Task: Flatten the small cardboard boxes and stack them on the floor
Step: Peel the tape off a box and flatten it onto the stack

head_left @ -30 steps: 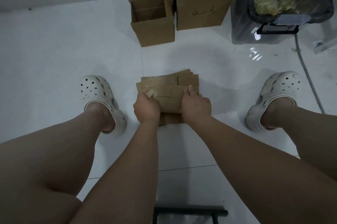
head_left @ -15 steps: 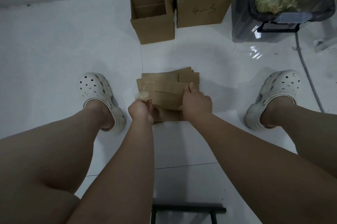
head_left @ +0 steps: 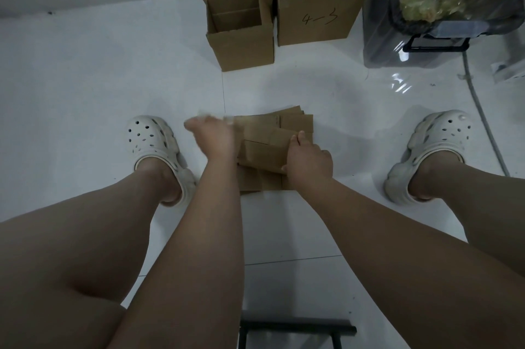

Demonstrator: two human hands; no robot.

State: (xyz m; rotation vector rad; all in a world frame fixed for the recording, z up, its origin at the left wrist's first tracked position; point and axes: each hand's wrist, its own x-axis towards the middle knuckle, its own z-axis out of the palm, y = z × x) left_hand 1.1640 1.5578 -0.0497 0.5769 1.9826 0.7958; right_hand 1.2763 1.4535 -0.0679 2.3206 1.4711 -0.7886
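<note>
In the head view, the right hand (head_left: 309, 161) is gripping the top flattened box (head_left: 264, 154) by its edge, on the stack (head_left: 295, 123) lying on the floor (head_left: 85, 79). The left hand (head_left: 216, 137) is blurring, so I cannot tell its grip. Squaring the edges while pressing down is probably serving best.

Matt cardboard stack (head_left: 272, 132) — glossy floor tiles (head_left: 85, 79)
</note>
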